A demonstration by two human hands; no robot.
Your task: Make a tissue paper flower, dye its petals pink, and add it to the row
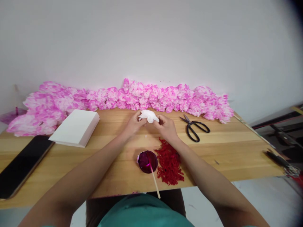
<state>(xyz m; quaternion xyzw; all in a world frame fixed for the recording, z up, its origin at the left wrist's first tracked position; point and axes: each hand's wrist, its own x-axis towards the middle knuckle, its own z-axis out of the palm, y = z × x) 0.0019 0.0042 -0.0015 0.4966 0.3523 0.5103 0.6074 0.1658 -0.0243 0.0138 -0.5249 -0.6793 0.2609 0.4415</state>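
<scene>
Between my two hands is a white, ruffled tissue-paper flower (149, 116), held just above the table. My left hand (135, 123) pinches its left edge. On the opposite side, the fingers of my right hand (166, 126) are closed on its right edge. Nearer my body stands a small cup of dark magenta dye (144, 161), with a thin wooden stick (155, 183) leaning out over its rim. Red shredded strands (169, 164) lie in a pile beside the cup, partly under my right forearm.
Pink-and-white paper flowers (142, 96) line the back of the wooden table (227, 151) along the wall. Black-handled scissors (195, 127) lie to the right. At left are a stack of white paper (75, 126) and a black phone (26, 164). Another dark-handled tool (279, 159) rests near the right edge.
</scene>
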